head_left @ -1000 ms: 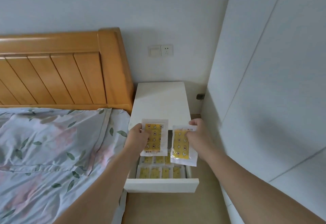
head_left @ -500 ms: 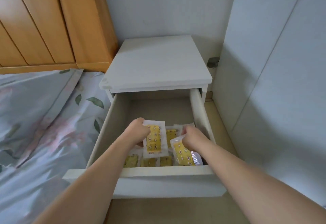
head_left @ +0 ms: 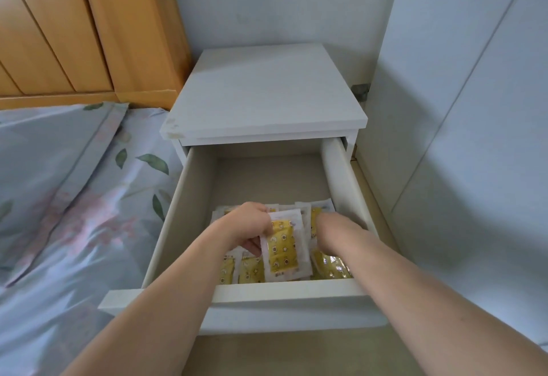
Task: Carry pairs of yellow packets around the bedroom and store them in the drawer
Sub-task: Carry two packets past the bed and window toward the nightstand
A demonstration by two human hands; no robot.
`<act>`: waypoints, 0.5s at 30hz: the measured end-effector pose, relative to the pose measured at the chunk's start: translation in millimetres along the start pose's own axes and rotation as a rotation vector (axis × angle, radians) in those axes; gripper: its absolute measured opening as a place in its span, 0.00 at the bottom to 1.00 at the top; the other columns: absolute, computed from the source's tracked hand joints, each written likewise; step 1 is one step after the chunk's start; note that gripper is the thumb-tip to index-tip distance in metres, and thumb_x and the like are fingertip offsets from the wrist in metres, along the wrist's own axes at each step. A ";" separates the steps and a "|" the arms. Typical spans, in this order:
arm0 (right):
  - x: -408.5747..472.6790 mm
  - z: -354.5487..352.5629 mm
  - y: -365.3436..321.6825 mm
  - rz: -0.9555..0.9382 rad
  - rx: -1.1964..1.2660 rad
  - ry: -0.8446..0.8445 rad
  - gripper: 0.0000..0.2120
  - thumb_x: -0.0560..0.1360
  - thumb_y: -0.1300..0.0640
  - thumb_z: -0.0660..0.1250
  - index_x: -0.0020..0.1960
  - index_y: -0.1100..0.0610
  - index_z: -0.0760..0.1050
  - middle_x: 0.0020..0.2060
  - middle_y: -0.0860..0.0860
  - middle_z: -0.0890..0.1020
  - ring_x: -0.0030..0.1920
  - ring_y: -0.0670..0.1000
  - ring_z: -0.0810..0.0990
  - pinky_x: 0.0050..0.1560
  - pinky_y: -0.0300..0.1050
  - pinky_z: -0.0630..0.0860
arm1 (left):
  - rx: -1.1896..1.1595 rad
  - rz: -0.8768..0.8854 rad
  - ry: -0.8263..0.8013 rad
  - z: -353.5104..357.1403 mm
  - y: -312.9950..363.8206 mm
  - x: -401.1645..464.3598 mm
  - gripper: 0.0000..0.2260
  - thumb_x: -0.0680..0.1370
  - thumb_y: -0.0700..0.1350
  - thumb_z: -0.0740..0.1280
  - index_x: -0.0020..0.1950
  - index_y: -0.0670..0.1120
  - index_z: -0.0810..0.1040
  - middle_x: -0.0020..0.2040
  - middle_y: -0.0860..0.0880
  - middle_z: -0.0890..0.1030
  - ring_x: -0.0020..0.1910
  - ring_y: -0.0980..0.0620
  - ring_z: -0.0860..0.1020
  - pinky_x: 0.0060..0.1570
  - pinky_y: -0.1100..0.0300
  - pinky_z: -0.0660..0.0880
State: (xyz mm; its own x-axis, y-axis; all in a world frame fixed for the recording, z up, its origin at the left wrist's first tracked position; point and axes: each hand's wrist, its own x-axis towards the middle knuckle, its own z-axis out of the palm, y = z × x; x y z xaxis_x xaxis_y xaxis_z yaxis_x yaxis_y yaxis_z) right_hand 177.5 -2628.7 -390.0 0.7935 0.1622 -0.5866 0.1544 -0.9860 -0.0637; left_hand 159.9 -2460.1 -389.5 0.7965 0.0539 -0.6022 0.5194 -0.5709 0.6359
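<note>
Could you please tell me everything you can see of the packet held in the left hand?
The packet is a flat rectangular sachet with a white, paper-like border and a yellow printed panel showing small round motifs. It stands nearly upright, slightly tilted, inside the open drawer, near its front, over other yellow packets lying there. The left hand pinches its upper left edge; its lower edge seems to touch the packets beneath.

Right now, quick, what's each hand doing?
Left hand: holding a yellow packet over the drawer.
Right hand: down in the drawer among the packets; its fingers are hidden, so I cannot tell.
</note>
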 end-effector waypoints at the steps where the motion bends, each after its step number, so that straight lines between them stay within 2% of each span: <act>1: -0.8 0.1 1.5 -0.004 0.027 0.046 0.08 0.76 0.67 0.59 0.51 0.60 0.74 0.51 0.55 0.79 0.49 0.56 0.78 0.46 0.46 0.73 | 0.035 -0.005 -0.010 1.1 -1.3 -0.7 0.08 0.77 0.34 0.62 0.54 0.43 0.75 0.47 0.38 0.83 0.42 0.41 0.85 0.41 0.50 0.83; 3: -3.0 0.9 3.9 -0.027 0.071 0.105 0.14 0.76 0.70 0.58 0.59 0.63 0.75 0.49 0.55 0.79 0.47 0.55 0.78 0.45 0.46 0.74 | 0.061 -0.021 -0.020 2.1 -4.2 0.2 0.09 0.78 0.34 0.62 0.55 0.43 0.75 0.49 0.38 0.83 0.43 0.42 0.85 0.41 0.50 0.83; 6: -3.9 1.2 5.4 -0.063 0.077 0.083 0.15 0.77 0.69 0.57 0.62 0.62 0.73 0.51 0.56 0.79 0.46 0.54 0.76 0.45 0.45 0.73 | 0.042 -0.057 -0.071 1.6 -6.0 0.8 0.08 0.78 0.33 0.62 0.56 0.42 0.74 0.50 0.38 0.82 0.46 0.41 0.85 0.43 0.48 0.83; 9: 1.5 5.3 3.8 -0.038 0.015 0.036 0.15 0.76 0.69 0.59 0.60 0.61 0.74 0.38 0.52 0.73 0.37 0.50 0.73 0.36 0.41 0.69 | 0.090 -0.087 -0.144 3.3 -8.8 2.6 0.12 0.79 0.34 0.63 0.60 0.43 0.73 0.50 0.38 0.81 0.45 0.42 0.85 0.42 0.48 0.83; 10: 2.2 6.2 2.9 -0.032 -0.003 0.026 0.14 0.75 0.69 0.59 0.59 0.61 0.75 0.37 0.52 0.72 0.35 0.50 0.72 0.35 0.40 0.69 | 0.103 -0.094 -0.157 3.9 -9.5 3.5 0.13 0.79 0.33 0.63 0.62 0.44 0.72 0.50 0.38 0.81 0.44 0.42 0.84 0.42 0.49 0.83; 15: -3.2 3.3 1.5 -0.055 -0.072 0.074 0.13 0.76 0.67 0.60 0.59 0.61 0.76 0.51 0.56 0.79 0.46 0.54 0.77 0.46 0.44 0.74 | 0.063 -0.107 -0.162 7.5 -11.5 4.2 0.20 0.79 0.34 0.63 0.70 0.45 0.68 0.52 0.38 0.81 0.45 0.43 0.85 0.45 0.47 0.83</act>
State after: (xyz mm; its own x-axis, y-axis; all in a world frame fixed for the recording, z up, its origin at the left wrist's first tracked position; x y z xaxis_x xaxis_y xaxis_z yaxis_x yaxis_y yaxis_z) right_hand 173.2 -2630.9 -390.8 0.8236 0.2211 -0.5223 0.2385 -0.9705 -0.0348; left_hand 155.0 -2459.4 -402.9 0.6751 -0.0122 -0.7376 0.5742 -0.6192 0.5357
